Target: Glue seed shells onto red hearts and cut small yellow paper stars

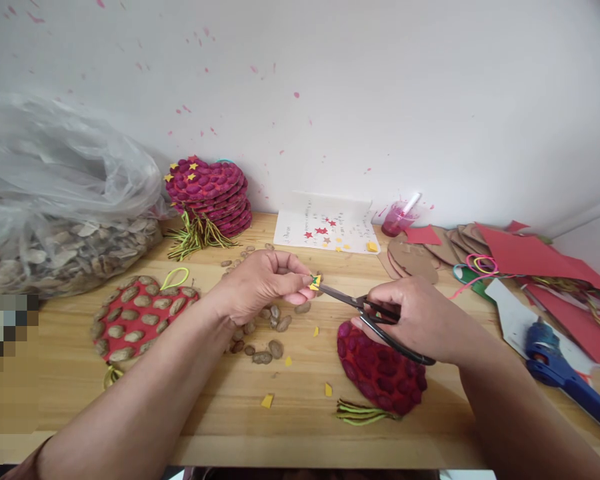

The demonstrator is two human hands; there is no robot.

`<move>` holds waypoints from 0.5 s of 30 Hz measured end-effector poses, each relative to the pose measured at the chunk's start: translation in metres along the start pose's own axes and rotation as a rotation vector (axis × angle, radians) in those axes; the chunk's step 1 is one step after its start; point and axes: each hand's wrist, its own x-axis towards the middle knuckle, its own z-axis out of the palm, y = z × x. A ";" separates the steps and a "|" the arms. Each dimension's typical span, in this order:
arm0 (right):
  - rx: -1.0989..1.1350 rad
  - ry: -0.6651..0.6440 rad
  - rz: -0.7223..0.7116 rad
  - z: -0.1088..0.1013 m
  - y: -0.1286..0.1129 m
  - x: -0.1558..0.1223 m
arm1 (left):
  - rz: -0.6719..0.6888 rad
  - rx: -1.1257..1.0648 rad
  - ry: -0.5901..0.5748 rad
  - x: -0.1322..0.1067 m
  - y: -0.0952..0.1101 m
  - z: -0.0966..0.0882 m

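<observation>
Between thumb and fingertips, my left hand (267,280) pinches a small yellow paper piece (316,283) with a green mark on it. My right hand (415,317) grips black-handled scissors (363,305), whose blade tips reach the edge of that paper. Under the scissors lies a dark magenta heart-shaped craft (380,367) covered in painted shells, with a yellow-green and brown tassel (365,412). Small yellow scraps (267,401) are scattered on the table below my hands. Loose peanut shells (276,349) lie beside my left wrist.
A red heart with unpainted shells (135,320) lies at left, before a plastic bag of shells (70,253). Painted hearts (210,193) are stacked behind. A paper with stars (325,227) and a pink cup (399,220) stand near the wall. A blue glue gun (560,373) lies right.
</observation>
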 end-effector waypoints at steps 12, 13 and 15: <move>0.001 -0.003 0.028 0.001 0.002 0.001 | 0.006 -0.002 0.008 0.000 0.001 0.002; -0.001 -0.002 0.027 0.001 0.002 0.001 | 0.005 0.001 0.007 0.000 0.001 0.002; -0.007 -0.003 0.025 0.002 0.002 0.001 | 0.004 0.003 0.008 0.001 0.000 0.001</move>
